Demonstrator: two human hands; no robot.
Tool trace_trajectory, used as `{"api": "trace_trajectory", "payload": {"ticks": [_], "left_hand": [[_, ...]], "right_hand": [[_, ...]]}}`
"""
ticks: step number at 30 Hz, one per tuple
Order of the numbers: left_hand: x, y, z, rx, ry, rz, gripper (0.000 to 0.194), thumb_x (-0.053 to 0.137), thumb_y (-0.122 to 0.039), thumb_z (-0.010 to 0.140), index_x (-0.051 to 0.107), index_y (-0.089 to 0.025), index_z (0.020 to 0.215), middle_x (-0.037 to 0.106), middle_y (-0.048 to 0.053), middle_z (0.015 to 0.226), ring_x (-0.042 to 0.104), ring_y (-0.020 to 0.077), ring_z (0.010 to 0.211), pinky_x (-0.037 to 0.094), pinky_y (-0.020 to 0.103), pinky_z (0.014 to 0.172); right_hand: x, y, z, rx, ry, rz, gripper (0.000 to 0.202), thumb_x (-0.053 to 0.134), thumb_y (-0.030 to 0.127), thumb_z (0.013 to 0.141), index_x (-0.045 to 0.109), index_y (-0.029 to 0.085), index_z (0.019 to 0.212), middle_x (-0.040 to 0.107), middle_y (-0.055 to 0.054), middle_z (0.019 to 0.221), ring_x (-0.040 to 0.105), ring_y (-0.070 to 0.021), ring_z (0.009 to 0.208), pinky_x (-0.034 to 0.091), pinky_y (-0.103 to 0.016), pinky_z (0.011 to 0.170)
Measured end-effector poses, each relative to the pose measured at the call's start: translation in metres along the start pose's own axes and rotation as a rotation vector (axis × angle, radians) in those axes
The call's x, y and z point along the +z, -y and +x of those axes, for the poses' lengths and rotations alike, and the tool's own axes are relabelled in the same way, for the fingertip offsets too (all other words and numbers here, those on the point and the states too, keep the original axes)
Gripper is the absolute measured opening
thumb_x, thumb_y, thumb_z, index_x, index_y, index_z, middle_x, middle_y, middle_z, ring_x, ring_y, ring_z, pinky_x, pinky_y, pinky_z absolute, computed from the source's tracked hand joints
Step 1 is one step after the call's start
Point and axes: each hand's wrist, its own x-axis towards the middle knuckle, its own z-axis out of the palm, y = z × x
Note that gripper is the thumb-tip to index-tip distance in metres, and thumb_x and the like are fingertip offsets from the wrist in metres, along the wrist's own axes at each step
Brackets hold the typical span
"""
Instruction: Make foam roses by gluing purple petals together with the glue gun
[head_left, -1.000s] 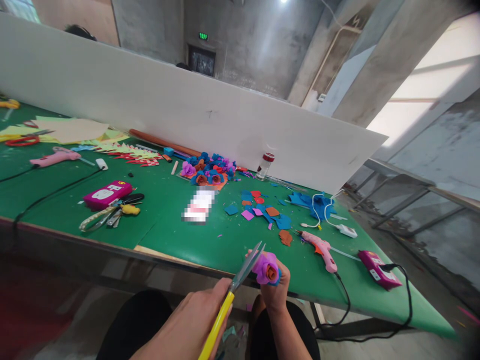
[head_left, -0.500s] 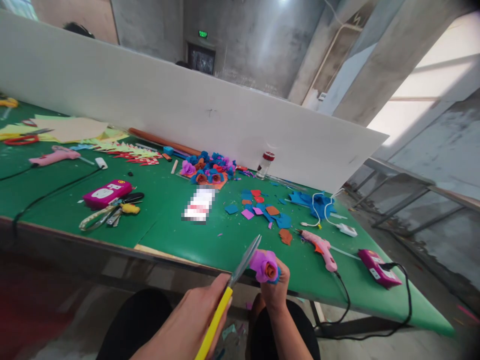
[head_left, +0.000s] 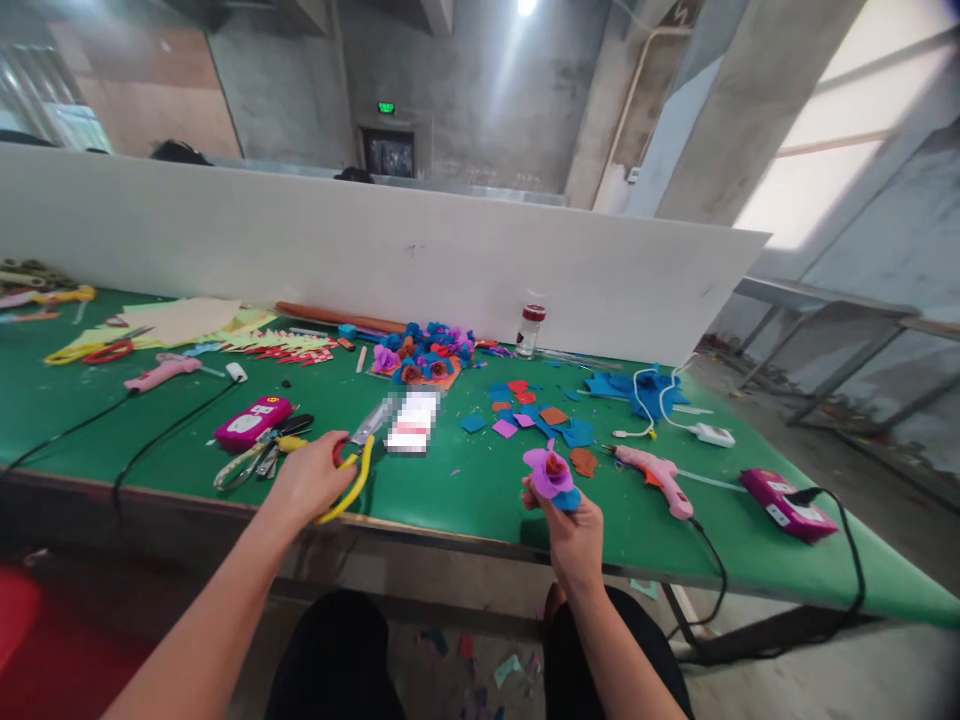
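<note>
My left hand (head_left: 315, 478) is closed on the scissors (head_left: 360, 478), which have yellow and red handles, over the front of the green table (head_left: 420, 492). Their blades point away, up to a blurred white rectangle (head_left: 412, 422). Between the fingers of my right hand (head_left: 574, 525) is a paper flower (head_left: 552, 474), purple with an orange centre and a blue piece beneath. Cut paper pieces (head_left: 505, 429) in blue, red, purple and orange lie beyond it. Several finished paper flowers (head_left: 427, 352) are bunched near the white board.
A pink glue gun (head_left: 660, 475) and a magenta box (head_left: 787, 503) with a cable lie at the right. Further left are another glue gun (head_left: 161, 372), another magenta box (head_left: 253, 423) and keys (head_left: 270, 452). A glass jar (head_left: 530, 332) stands by the white board (head_left: 450, 245).
My left hand has moved left with the scissors, away from the flower, and down by the table. My right hand has lifted the flower slightly. The view has tilted up.
</note>
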Motion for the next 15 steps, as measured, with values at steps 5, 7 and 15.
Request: {"api": "trace_trajectory", "payload": {"ticks": [5, 7, 15], "left_hand": [[0.005, 0.004, 0.025, -0.075, 0.057, 0.244, 0.043, 0.046, -0.036, 0.078, 0.064, -0.012, 0.109, 0.068, 0.024, 0.106, 0.064, 0.0419, 0.098, 0.046, 0.043, 0.074], [0.005, -0.002, 0.029, -0.099, 0.061, 0.260, 0.046, 0.044, -0.039, 0.080, 0.062, -0.011, 0.112, 0.066, 0.026, 0.109, 0.063, 0.0436, 0.099, 0.046, 0.045, 0.073], [0.005, -0.007, 0.044, -0.032, 0.058, 0.274, 0.049, 0.037, -0.042, 0.085, 0.058, -0.007, 0.113, 0.063, 0.027, 0.111, 0.061, 0.0425, 0.101, 0.046, 0.047, 0.075]], "right_hand": [[0.004, 0.012, 0.007, 0.070, -0.062, 0.182, 0.017, 0.072, 0.035, 0.075, 0.073, 0.018, 0.076, 0.068, -0.002, 0.065, 0.059, -0.0158, 0.059, 0.048, -0.029, 0.062], [0.006, 0.018, 0.010, 0.080, -0.076, 0.283, 0.017, 0.074, 0.034, 0.072, 0.071, 0.018, 0.071, 0.066, -0.001, 0.061, 0.056, -0.0144, 0.058, 0.047, -0.028, 0.061], [0.000, 0.034, 0.015, 0.091, -0.125, 0.396, 0.020, 0.077, 0.035, 0.067, 0.069, 0.017, 0.067, 0.056, 0.002, 0.056, 0.046, -0.0103, 0.053, 0.039, -0.024, 0.055]]}}
